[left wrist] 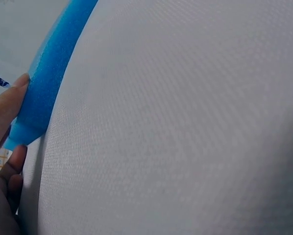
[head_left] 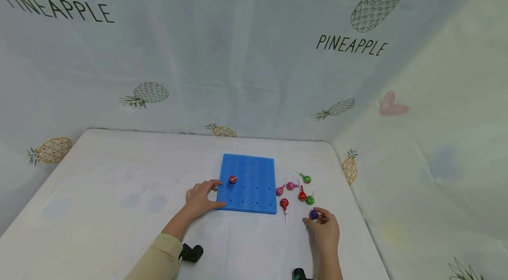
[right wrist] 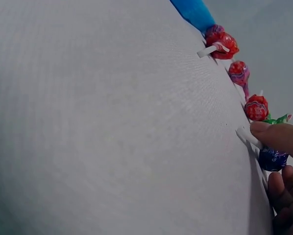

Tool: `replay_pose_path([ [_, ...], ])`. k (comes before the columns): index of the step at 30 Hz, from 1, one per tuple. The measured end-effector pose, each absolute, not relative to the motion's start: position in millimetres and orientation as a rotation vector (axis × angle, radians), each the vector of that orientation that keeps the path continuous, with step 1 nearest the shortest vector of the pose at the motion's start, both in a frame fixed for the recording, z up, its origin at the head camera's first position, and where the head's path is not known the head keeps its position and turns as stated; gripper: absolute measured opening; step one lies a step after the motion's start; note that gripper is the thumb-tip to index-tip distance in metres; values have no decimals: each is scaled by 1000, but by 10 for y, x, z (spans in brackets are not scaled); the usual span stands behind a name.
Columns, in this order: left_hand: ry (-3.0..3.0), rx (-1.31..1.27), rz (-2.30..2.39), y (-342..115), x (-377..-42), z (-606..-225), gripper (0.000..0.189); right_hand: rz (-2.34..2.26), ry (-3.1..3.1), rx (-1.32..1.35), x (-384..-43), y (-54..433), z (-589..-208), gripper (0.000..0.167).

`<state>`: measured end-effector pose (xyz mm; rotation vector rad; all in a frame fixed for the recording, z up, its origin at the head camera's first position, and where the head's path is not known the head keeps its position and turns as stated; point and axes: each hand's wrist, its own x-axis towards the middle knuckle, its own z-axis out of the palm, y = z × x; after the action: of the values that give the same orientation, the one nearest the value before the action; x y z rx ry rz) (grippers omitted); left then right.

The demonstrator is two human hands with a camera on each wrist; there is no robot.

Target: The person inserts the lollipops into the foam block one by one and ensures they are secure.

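1. One red-wrapped lollipop (head_left: 232, 179) stands planted in the square blue foam board (head_left: 254, 169), near its left edge. The other holes that show as dark dots stand open, so the filling looks barely begun.

2. Left of the board, the person's left hand (head_left: 201, 199) braces it on the white cloth-covered worktop (head_left: 99, 192). Its fingers lie over the near-left corner and the thumb presses the front edge. The left wrist view shows fingertips (left wrist: 9, 100) flat against the board's foam side.

3. Right of the board, a loose cluster of lollipops lies on the worktop: two pink ones (head_left: 285, 188), a red one with a long white stick (head_left: 284, 204), another red one (head_left: 302, 196) and two green ones (head_left: 308, 189). By this count six wait outside the board, apart from the one in hand.

4. Farthest right, the person's right hand (head_left: 324, 229) pinches a purple-wrapped lollipop (head_left: 313, 214) between thumb and fingers, low over the worktop at the near edge of the cluster. In the right wrist view one fingertip (right wrist: 276, 134) rests on its white stick just above the purple head (right wrist: 273, 159).

5. As a holder, the board carries only that single sweet; its remaining rows are vacant.
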<state>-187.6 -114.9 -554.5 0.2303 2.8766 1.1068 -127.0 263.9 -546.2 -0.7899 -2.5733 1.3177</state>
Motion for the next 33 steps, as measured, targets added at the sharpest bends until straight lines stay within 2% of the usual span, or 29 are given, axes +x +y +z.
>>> replay_pose_path([
  [16,2888,232,1097,-1163,-1894,-5595,65,1288,-2725,-709,-1325,2821,-5438,45],
  [28,2899,248,1096,-1161,-1891,-5607,65,1475,-2646,-660,-1296,2720,-5401,38],
  [33,2893,245,1101,-1164,-1887,-5595,65,1473,-2670,-672,-1319,2694,-5386,41],
])
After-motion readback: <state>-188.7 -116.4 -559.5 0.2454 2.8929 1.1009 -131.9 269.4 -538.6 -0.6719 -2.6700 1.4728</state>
